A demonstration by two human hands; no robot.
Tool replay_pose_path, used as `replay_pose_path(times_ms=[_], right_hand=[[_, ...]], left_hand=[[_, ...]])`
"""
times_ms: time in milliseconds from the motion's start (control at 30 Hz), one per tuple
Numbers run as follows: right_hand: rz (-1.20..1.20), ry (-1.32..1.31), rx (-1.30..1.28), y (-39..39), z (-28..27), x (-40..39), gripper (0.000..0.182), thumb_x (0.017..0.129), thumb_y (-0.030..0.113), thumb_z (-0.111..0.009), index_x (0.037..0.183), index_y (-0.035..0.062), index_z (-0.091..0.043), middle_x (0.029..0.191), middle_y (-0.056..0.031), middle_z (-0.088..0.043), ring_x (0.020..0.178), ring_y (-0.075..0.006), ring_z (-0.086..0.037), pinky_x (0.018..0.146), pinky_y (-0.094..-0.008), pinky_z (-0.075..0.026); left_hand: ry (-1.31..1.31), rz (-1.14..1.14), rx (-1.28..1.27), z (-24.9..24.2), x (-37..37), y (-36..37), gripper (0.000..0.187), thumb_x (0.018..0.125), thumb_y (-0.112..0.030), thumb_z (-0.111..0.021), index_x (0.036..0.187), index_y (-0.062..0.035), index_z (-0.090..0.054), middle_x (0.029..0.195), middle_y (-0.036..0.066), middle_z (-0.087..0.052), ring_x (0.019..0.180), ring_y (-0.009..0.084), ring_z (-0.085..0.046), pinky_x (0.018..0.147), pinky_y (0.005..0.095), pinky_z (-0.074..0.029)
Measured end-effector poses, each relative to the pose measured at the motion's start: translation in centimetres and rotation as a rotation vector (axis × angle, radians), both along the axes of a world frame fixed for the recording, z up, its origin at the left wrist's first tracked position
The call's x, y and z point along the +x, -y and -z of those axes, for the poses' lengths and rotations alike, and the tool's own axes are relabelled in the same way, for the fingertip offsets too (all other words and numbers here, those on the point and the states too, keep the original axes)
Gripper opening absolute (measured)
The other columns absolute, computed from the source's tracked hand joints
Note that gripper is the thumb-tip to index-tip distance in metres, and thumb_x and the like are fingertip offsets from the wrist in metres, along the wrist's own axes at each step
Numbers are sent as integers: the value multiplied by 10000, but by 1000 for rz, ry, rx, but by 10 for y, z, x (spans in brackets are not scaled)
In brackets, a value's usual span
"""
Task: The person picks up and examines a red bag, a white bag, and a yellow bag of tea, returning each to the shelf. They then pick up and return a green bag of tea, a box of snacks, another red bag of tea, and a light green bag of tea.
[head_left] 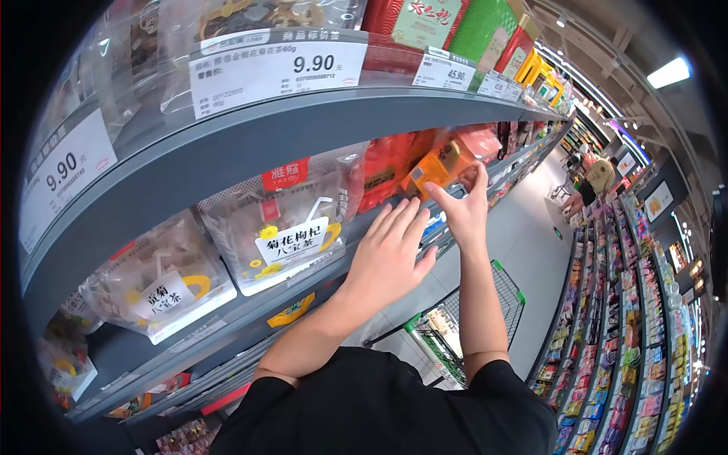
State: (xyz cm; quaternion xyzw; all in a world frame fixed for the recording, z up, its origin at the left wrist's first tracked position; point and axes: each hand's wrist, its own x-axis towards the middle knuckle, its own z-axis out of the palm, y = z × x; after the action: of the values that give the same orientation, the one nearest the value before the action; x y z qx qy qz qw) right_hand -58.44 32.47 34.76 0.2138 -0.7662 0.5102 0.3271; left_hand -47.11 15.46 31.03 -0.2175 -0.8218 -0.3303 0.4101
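An orange box [442, 164] with dark lettering and a barcode is tilted at the front of the shelf. My right hand [465, 203] grips its lower end between thumb and fingers. Just to the left, my left hand [390, 246] is stretched out with the palm down, its fingertips close below the box and beside the red packages [381, 168]. Nothing shows in this left hand. Further left on the same shelf stand clear bags of flower tea, the nearest a chrysanthemum tea bag [292, 241].
Overhead runs a shelf edge with price tags [277, 72]. A shopping cart [447, 334] with green trim stands below my arms. Across the aisle [523, 235] is a long rack of colourful packets [622, 318]. A person in a cap [599, 178] is further along.
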Motion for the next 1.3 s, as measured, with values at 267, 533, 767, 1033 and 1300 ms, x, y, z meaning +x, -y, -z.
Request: replay_pose_path(times_ms=[267,533,767,1033,1300], right_hand=[[102,14,144,15,-5,-1,785,740,323,-985,1348,8,-600,1276,-199,-703,1201,-345,-694,1032,-431,-533],[202,88,282,-7,5,-13,1062,713,615,-931,1435,-55,-533,1264,-272,-683,1262,-435,-653,1129,-531,-475],[207,-162,66,-62,87,44,1114,866,478,-860,1646,-80,-292,1610,-300,-468,1475,-449,-501,1276,-658,-280],[714,479,258,-266,314,219,561,867,141,-804,1392,26,-640,1357,-183,-697,1250,-425,-640,1147,-536,-457],[814,1160,447,-374,406,329,557,1056,519,-611,1227,0,-716,1161,-180,-731,1232,-352,-628,1177,-563,-385]], left_hand=[[13,86,-56,10,0,-1,514,895,-204,-824,1333,30,-694,1452,234,-666,1359,391,-644,1207,538,-466],[-79,199,-96,-5,12,-38,266,947,-6,-725,1207,30,-766,1294,212,-764,1249,382,-720,1168,522,-495],[-157,453,-47,2,0,-116,193,918,24,-668,1076,40,-777,1130,222,-803,1094,404,-780,1081,559,-554],[240,623,-167,116,-35,-225,137,951,-32,-741,1077,-30,-795,1093,134,-810,1025,314,-772,977,405,-586],[877,535,-956,351,-9,-253,397,1056,-425,-546,1064,-113,-791,1034,149,-790,906,397,-764,814,526,-606]])
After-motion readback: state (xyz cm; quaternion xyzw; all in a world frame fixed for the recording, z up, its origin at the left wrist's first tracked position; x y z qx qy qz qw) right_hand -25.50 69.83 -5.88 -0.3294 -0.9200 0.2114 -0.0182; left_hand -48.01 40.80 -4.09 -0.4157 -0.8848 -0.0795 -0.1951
